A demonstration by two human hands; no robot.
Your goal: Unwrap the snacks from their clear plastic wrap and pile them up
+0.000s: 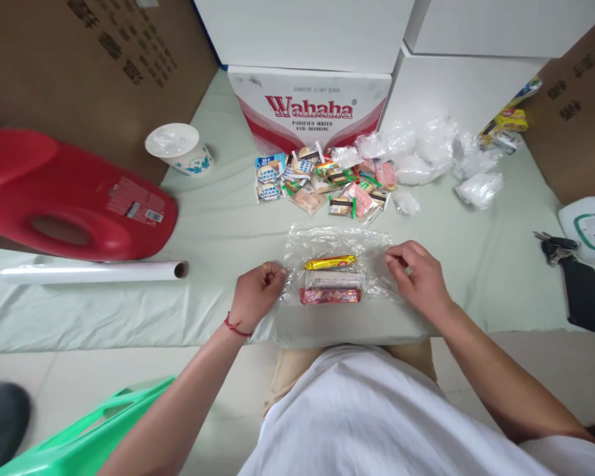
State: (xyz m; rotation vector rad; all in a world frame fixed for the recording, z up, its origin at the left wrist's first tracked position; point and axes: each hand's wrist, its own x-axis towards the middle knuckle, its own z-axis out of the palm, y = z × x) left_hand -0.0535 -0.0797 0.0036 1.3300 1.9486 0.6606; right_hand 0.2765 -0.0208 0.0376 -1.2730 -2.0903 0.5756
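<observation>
A sheet of clear plastic film (347, 237) lies crinkled near the table's front edge. On it rest a yellow-wrapped snack bar (330, 262), a whitish-wrapped bar (335, 279) and a red-wrapped bar (330, 295), side by side. My left hand (258, 291), with a red string bracelet at the wrist, pinches the film's left edge. At the opposite edge my right hand (419, 274) is closed, thumb against fingers, gripping the film. Neither hand touches the bars.
Behind lie a pile of small wrapped snacks (322, 182) and several crumpled plastic bundles (421, 155), before a Wahaha box (310, 109). Leftward are a paper cup (191, 158), a red jug (89, 205) and a film roll (94, 272). A phone (582, 294) and keys (555, 246) lie right.
</observation>
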